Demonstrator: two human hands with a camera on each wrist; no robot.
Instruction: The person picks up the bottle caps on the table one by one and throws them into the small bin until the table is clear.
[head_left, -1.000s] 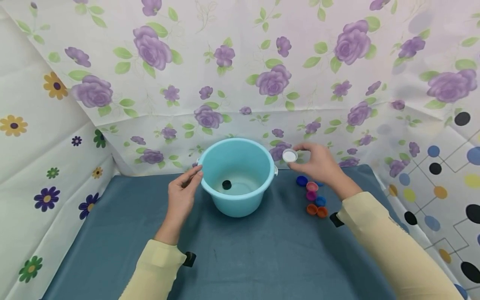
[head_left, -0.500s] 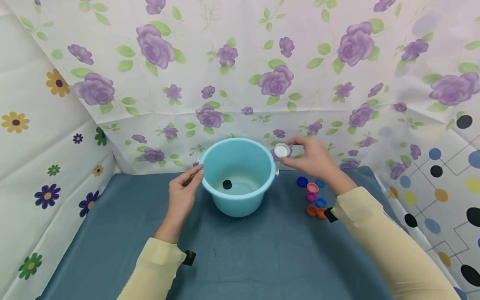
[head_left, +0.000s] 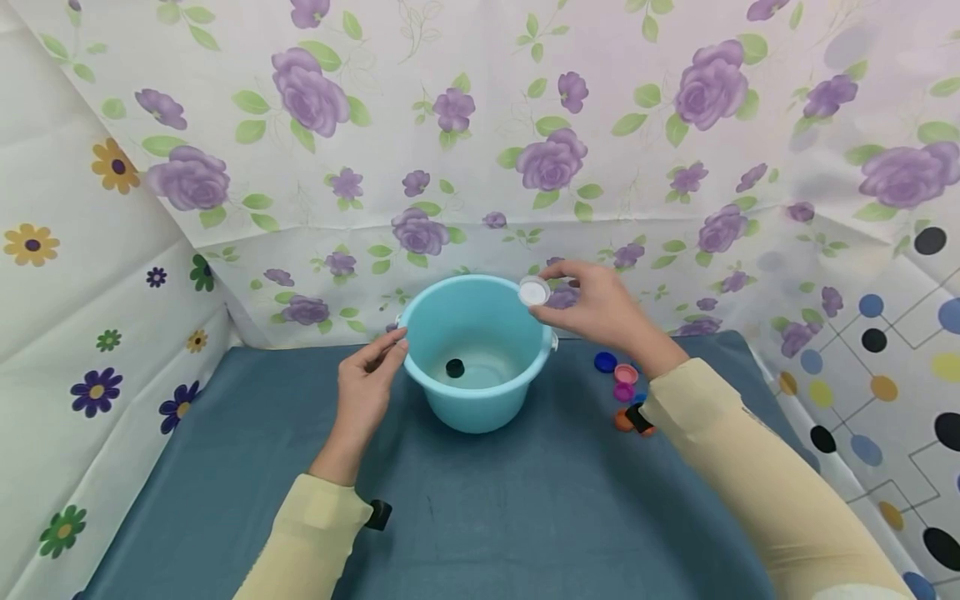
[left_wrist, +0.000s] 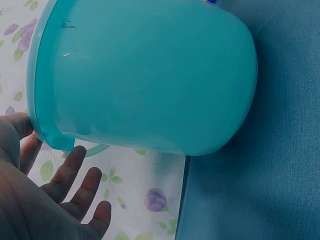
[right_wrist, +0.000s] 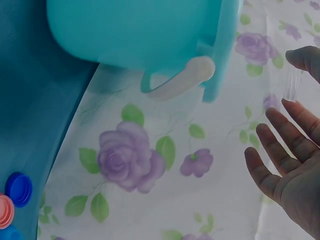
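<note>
A light blue bucket stands upright on the cloth-covered table, a black bottle cap lying on its floor. At the bucket's left side my left hand holds the rim between thumb and forefinger. In the left wrist view, this hand's other fingers are spread apart below the rim. My right hand pinches a clear bottle cap with a white inside by its edge, over the bucket's right rim. The right wrist view shows the clear cap edge-on between thumb and forefinger.
Right of the bucket, several coloured bottle caps lie together, among them a dark blue cap, a pink cap and a magenta cap. The right wrist strap partly covers the orange caps. A flowered cloth hangs behind.
My right hand has carried the clear cap leftward and slightly up, from beside the bucket to over its right rim. The left hand stays at the rim.
</note>
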